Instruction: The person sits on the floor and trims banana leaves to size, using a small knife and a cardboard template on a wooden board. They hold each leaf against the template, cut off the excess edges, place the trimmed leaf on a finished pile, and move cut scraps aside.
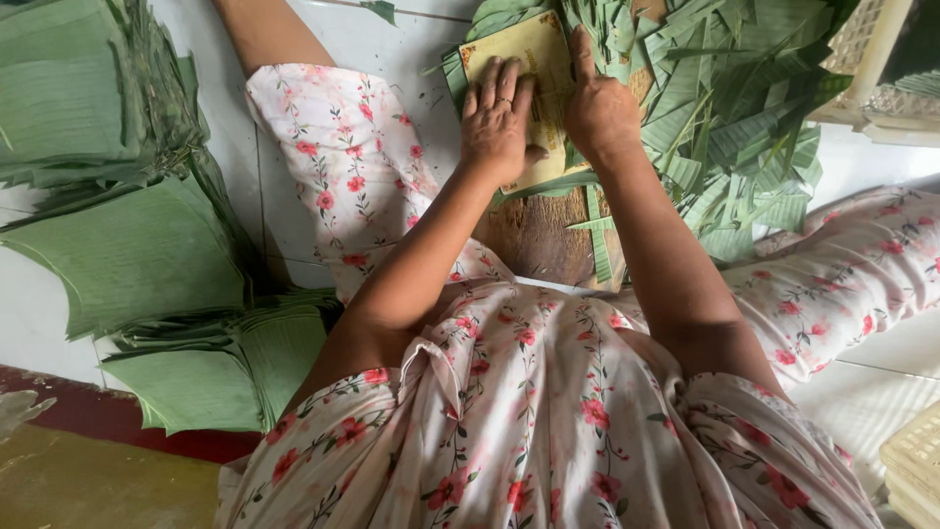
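My left hand (497, 118) lies flat with fingers spread on a yellowish rectangular template card (524, 54). The card rests on green banana leaf pieces over a round wooden block (539, 235). My right hand (597, 108) presses on the card's right edge, fingers closed; whether it grips a tool is hidden. Thin green leaf strips (597, 230) lie on the block below the hands.
Stacks of cut green leaf sheets (137, 255) fan out on the white tiled floor at the left. A heap of leaf trimmings (744, 108) lies at the upper right. Pale plastic baskets (871, 49) stand at the right edge, another (916, 460) at the lower right.
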